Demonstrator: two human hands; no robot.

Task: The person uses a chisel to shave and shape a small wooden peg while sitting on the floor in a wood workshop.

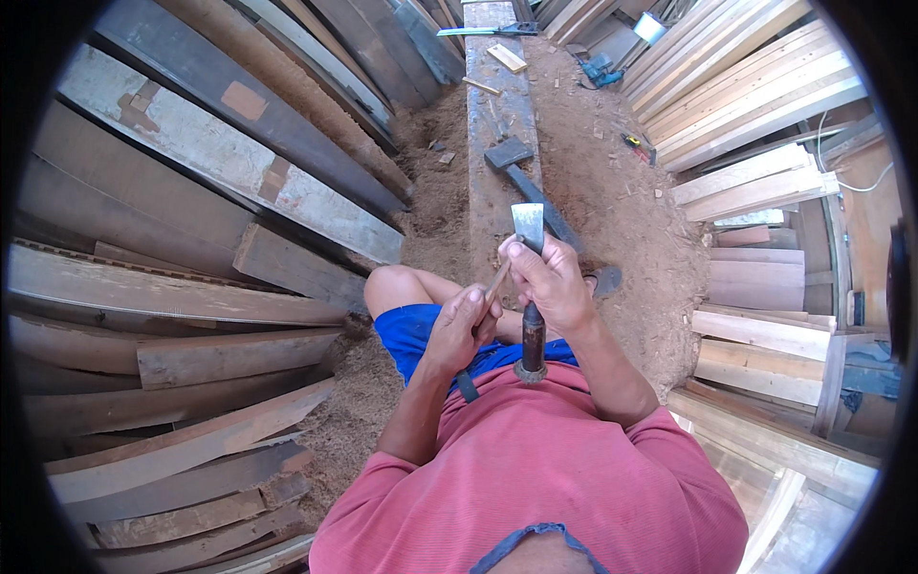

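Observation:
My right hand [557, 292] is closed round a chisel [527, 220], whose wide bright blade points up and away from me. Its dark handle [534, 337] hangs below the fist and ends in a worn, ragged butt. My left hand [459, 327] pinches a thin strip of wood [495, 283], tilted so its upper end meets the fingers of my right hand beside the chisel. Both hands are above my lap. Just beyond them a mallet [509, 153] with a dark head and a long handle lies across the plank bench [486, 206].
Farther along the bench lie a small wood block [507, 57], a short stick [481, 86] and a handsaw [488, 30]. A blue-green power tool [601, 71] and a yellow-and-red tool [636, 145] rest on the sawdust-covered floor [631, 249]. Boards [229, 163] lean along the left; stacked timber [755, 86] lines the right.

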